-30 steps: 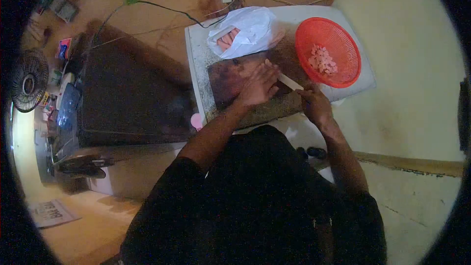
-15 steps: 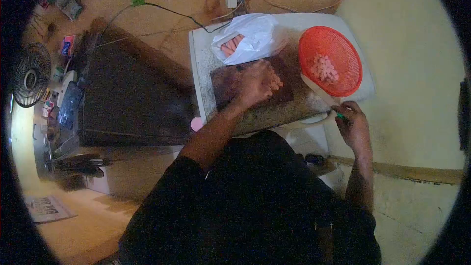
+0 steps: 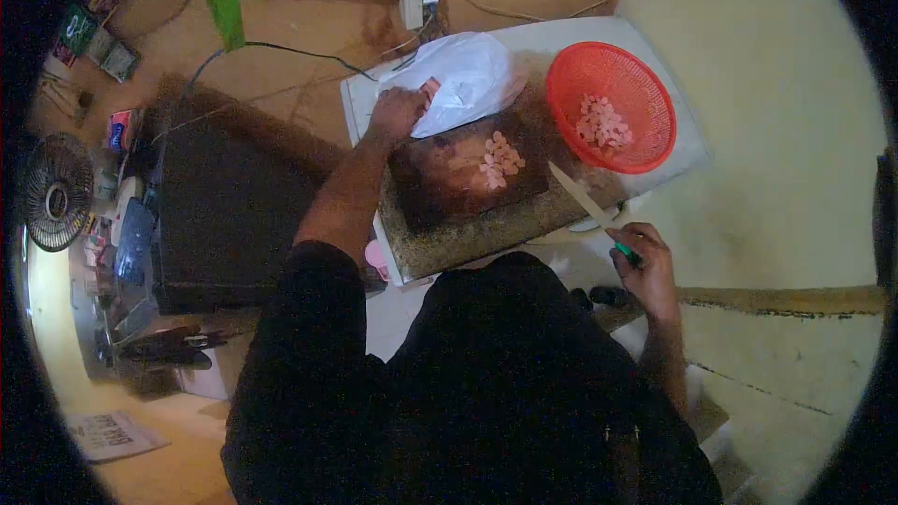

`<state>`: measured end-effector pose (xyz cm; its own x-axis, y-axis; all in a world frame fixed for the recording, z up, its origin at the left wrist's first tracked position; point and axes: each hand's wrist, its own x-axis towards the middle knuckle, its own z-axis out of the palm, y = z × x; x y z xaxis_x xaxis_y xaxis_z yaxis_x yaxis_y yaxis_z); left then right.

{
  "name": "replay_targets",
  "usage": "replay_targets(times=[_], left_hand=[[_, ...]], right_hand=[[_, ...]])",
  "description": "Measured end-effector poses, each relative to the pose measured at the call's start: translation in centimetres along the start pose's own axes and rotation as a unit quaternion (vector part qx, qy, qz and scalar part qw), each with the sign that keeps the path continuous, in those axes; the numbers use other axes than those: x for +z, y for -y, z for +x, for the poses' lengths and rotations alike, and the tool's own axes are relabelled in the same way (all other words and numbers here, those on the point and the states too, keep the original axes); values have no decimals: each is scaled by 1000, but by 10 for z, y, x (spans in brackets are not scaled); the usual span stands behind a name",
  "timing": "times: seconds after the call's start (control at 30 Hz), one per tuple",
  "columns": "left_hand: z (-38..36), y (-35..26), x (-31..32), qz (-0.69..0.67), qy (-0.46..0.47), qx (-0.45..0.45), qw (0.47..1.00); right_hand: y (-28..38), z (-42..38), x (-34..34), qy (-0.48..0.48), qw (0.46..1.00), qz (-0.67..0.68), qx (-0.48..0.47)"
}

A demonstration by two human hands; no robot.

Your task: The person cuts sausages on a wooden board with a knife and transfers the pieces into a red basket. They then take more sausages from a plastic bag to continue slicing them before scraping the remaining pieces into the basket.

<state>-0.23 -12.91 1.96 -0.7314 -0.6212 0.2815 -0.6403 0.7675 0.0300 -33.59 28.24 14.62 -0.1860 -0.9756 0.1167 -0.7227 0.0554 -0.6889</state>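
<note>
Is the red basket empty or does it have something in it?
Not empty: the red basket holds a small heap of pink cut pieces; most of its bottom is bare.

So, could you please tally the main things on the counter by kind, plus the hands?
Baskets: 1, red basket
Bags: 1, white bag
Boards: 1, dark board
Knives: 1, knife
Piles of pink pieces: 2, pile on board, pile in basket
Hands: 2, left hand, right hand
Total: 8

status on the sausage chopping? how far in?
Done: a batch of cut pieces in the red basket, another pile on the cutting board. In hand: left hand at the white bag; right hand holds the knife. Left: what remains in the bag, unclear.
</note>
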Motion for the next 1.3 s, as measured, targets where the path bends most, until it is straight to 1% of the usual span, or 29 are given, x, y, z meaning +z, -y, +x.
replay_targets(times=[0.07, 0.17, 0.23, 0.3, 0.4, 0.43, 0.47, 0.5, 0.53, 0.6, 0.63, 0.7, 0.73, 0.77, 0.83, 0.87, 0.93, 0.97, 1.0, 1.07, 1.1, 1.17, 1.23, 1.27, 1.3], left_hand=[[-3, -1, 2, 18, 31, -7, 999], [-5, -10, -12, 28, 65, -46, 996], [-5, -7, -13, -8, 84, -63, 994], [-4, 0, -14, -82, 102, -61, 990], [-9, -22, -27, 33, 76, -17, 996], [-9, -18, -19, 66, 63, -9, 996], [-10, -13, -2, 98, 49, 0, 994], [-8, -15, 1, 129, 37, 8, 991], [-4, -14, 2, 113, 66, -5, 991], [1, -14, -3, 82, 126, -32, 988], [0, -20, -16, 25, 113, -67, 991], [-3, -33, -51, -87, 85, -133, 984], [-3, -41, -71, -198, 54, -153, 967], [-2, -51, -93, -307, 23, -172, 936], [-4, -43, -106, -331, 11, -151, 932], [-5, -39, -113, -342, 6, -140, 929], [-16, -27, -117, -198, 28, -132, 971], [-29, -26, -117, -162, 78, -156, 971], [-45, -41, -119, -175, 79, -169, 967], [-75, -70, -119, -203, 82, -195, 956], [-88, -79, -108, -204, 83, -164, 962], [-111, -91, -74, -209, 80, -105, 969], [-121, -101, -60, -188, 72, -78, 977], [-125, -107, -54, -177, 66, -65, 980], [-126, -115, -54, -181, 26, -67, 981]], right_hand=[[-6, -2, 6, 0, 1000, -7, -6], [-10, -2, 11, -2, 1000, -18, -15], [-8, -2, 15, -8, 1000, -13, -16], [-11, -1, 20, -9, 1000, -4, -17], [-8, 3, 24, 8, 1000, 11, -27], [-6, 5, 24, 15, 999, 15, -31], [-3, 6, 25, 19, 999, 21, -19], [1, 6, 26, 25, 999, 27, -6], [3, 6, 27, 32, 999, 33, 6], [5, 7, 28, 19, 999, 5, -32], [5, 8, 29, 12, 999, -8, -50], [-2, 7, 33, 3, 999, 16, -47], [-4, 5, 35, -2, 999, 30, -42], [-2, 4, 35, 4, 999, 41, -20], [5, 5, 35, 15, 998, 63, 24], [1, 5, 36, -2, 999, 37, -8], [-8, 7, 41, -34, 997, -13, -73], [-9, 7, 44, -35, 998, 16, -46], [-4, 9, 46, -37, 998, 45, -19], [2, 15, 55, -7, 996, 85, 23], [1, 17, 64, 25, 994, 97, 38], [-2, 24, 86, 69, 993, 94, 17], [-8, 32, 114, 94, 992, 65, -55], [-11, 38, 124, 112, 991, 54, -57], [-14, 45, 133, 130, 989, 42, -60]])
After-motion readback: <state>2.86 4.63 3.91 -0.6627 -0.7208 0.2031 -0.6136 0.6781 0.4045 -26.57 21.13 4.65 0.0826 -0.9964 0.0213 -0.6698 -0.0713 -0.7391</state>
